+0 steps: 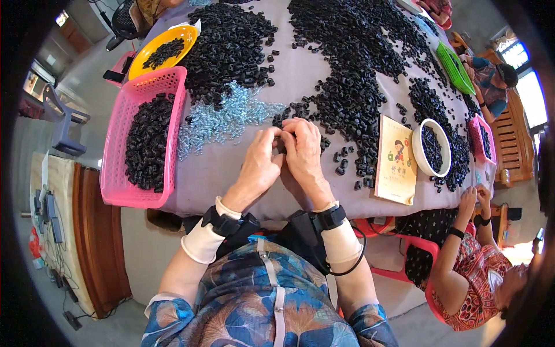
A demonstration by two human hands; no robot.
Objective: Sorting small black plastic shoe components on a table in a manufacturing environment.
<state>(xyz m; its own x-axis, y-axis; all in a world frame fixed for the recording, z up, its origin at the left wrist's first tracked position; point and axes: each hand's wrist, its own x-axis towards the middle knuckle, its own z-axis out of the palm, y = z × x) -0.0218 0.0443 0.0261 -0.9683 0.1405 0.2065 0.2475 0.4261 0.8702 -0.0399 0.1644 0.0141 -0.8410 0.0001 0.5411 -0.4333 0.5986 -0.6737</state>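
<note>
My left hand and my right hand meet over the grey table, fingertips pinched together on a small black plastic piece that is mostly hidden between them. Loose black pieces lie scattered just right of my hands. A patch of small clear bluish springs lies to the left of my hands. A large heap of black pieces sits behind them.
A pink basket with black pieces stands at the left, a yellow bowl behind it. A yellow booklet and a white bowl lie at the right. Another person's hands work at the right edge.
</note>
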